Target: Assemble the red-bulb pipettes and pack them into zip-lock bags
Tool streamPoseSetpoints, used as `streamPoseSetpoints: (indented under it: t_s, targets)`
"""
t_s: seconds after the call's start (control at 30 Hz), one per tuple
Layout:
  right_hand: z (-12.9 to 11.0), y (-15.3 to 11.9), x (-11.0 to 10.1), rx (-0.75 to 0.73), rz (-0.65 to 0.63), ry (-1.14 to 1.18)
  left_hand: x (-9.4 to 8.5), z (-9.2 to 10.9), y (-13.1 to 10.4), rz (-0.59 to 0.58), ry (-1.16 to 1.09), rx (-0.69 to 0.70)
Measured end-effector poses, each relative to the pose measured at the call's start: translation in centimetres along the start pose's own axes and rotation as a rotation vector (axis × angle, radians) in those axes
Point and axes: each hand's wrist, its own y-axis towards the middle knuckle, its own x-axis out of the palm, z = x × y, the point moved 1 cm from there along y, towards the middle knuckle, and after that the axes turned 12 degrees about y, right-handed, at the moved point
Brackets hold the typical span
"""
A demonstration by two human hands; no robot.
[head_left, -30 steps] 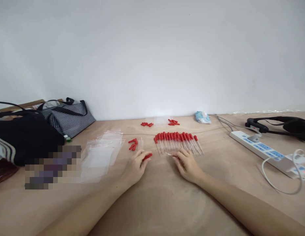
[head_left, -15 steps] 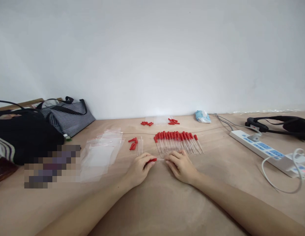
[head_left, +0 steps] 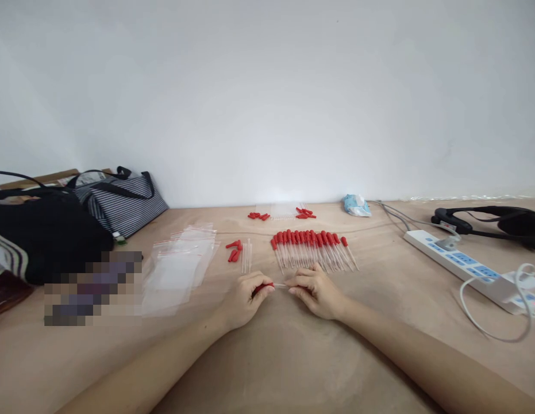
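My left hand [head_left: 249,299] is closed round a red rubber bulb [head_left: 265,287], whose tip points right. From that tip a thin clear tube [head_left: 280,285] runs to my right hand [head_left: 316,291], which pinches its other part. Beyond my right hand lies a row of clear droppers [head_left: 312,244] with red bulbs at their far ends. Several loose red bulbs [head_left: 235,253] and several clear tubes [head_left: 246,256] lie beyond my left hand.
Clear zip bags [head_left: 176,273] are spread at the left, near a striped bag [head_left: 127,201] and black cloth [head_left: 52,238]. More bulbs [head_left: 258,216] lie by the wall. A power strip [head_left: 465,264], blue-white packet [head_left: 356,205] and black headset [head_left: 491,221] are right.
My right hand has shifted slightly left along the tube, closer to my left hand. Less of the red bulb shows between my left fingers.
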Motion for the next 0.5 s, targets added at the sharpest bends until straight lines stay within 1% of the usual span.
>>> streamPoseSetpoints:
  t_s: [0.1,0.17,0.27,0.37,0.5]
  targets:
    - [-0.2,0.11,-0.6,-0.016,-0.059,-0.044,-0.02,0.13,-0.07,-0.034,0.008,0.024]
    - [-0.25,0.1,-0.81,-0.046,-0.067,-0.103,-0.03,0.23,-0.09,-0.052,0.016,0.042]
    - [-0.28,0.01,-0.8,-0.123,-0.034,-0.2,0.0,0.28,-0.14,-0.065,0.042,0.075]
    - [-0.36,-0.09,-0.62,-0.203,0.019,-0.276,0.14,0.23,-0.24,-0.046,0.064,0.107]
    - [-0.5,0.0,-0.25,-0.23,0.034,-0.276,0.32,0.24,-0.42,-0.03,0.077,0.161]
